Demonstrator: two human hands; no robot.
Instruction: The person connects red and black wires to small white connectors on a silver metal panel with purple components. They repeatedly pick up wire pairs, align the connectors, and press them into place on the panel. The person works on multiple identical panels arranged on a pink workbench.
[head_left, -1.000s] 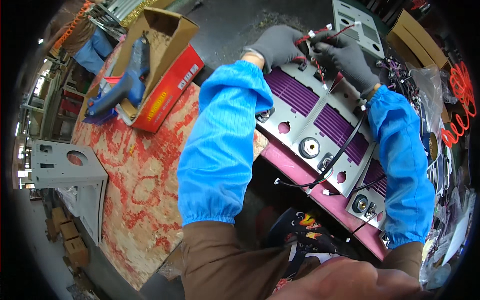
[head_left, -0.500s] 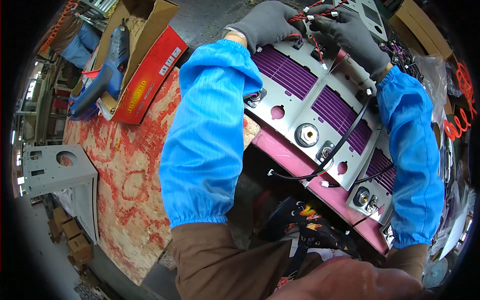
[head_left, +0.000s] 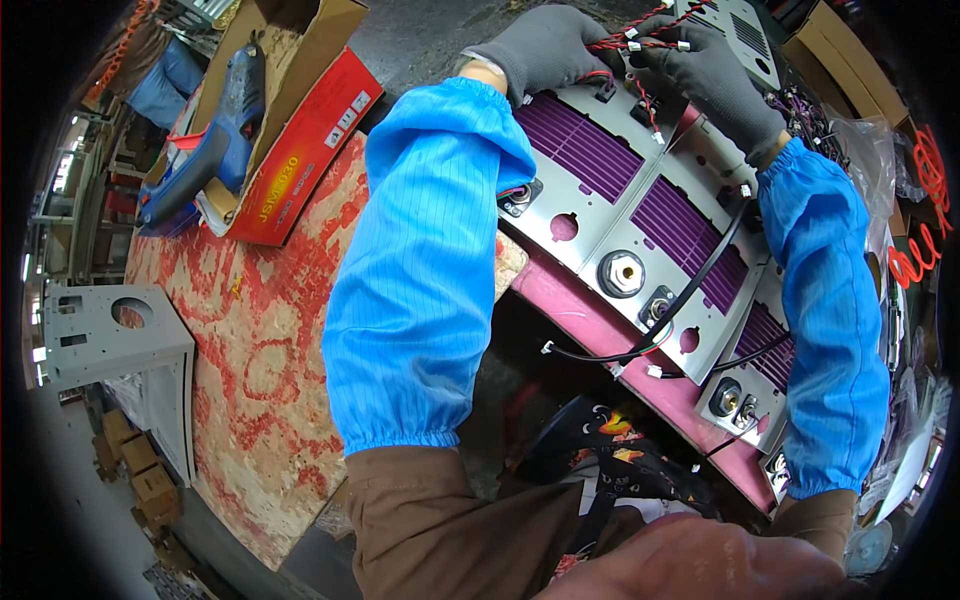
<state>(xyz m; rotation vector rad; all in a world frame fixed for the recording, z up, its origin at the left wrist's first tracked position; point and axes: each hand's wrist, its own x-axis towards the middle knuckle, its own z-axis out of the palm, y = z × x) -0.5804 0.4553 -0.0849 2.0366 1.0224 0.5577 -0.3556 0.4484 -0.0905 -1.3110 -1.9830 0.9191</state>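
Observation:
At the top of the head view, my left hand (head_left: 550,48) and my right hand (head_left: 718,82), both in grey gloves, are closed on a bundle of twisted red-and-black wires (head_left: 655,43) with small white plugs. The wires stretch between my fingers; my left fingertips are partly hidden. Below them lie overlapping silver metal panels (head_left: 590,255) with purple grilles (head_left: 578,145). A round black-rimmed brass fitting (head_left: 621,273) sits in the middle panel. One black cable (head_left: 690,290) with a white plug crosses that panel. A short red-and-black lead (head_left: 648,105) hangs near my right hand.
On the left, a worn red-and-tan board (head_left: 270,370) holds an open red carton (head_left: 310,140) with a blue power tool (head_left: 225,140). A grey metal bracket (head_left: 125,335) stands beside it. Pink board (head_left: 570,300) lies under the panels. A coiled orange hose (head_left: 925,215) hangs at right.
The view has shifted slightly, moving the whole scene a little right and down in it. My right hand and the wire plugs have moved slightly relative to the panels; both hands keep the wires.

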